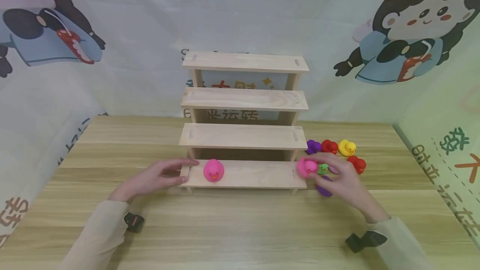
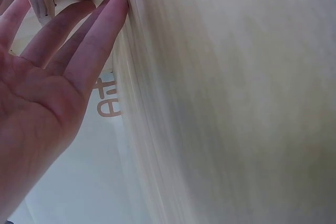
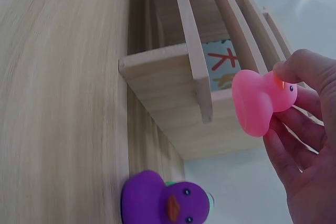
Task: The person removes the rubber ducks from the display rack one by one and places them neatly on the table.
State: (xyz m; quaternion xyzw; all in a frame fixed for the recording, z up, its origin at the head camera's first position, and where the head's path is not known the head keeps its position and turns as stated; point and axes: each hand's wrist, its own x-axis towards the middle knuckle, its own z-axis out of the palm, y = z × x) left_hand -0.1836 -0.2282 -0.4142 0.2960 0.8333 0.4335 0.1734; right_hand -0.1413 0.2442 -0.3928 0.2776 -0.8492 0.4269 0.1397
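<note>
A four-step wooden rack (image 1: 243, 136) stands on the table, and a pink rubber duck (image 1: 213, 171) sits on the left part of its lowest step. My left hand (image 1: 153, 177) rests at the left end of that step with its fingers fairly straight; in the left wrist view the fingers (image 2: 97, 45) reach the wood. Between thumb and fingers, my right hand (image 1: 346, 182) pinches a second pink rubber duck (image 3: 260, 100) by its head. That duck is held at the right end of the lowest step, and the right wrist view shows it above the step's end.
Right of the rack lie several rubber ducks: purple (image 1: 313, 147), red (image 1: 329, 146), yellow (image 1: 347, 148), another red (image 1: 357, 164) and a green one (image 1: 322, 169). Another purple duck (image 3: 157, 198) is close below my right hand. A printed cloth (image 1: 240, 16) hangs behind the table.
</note>
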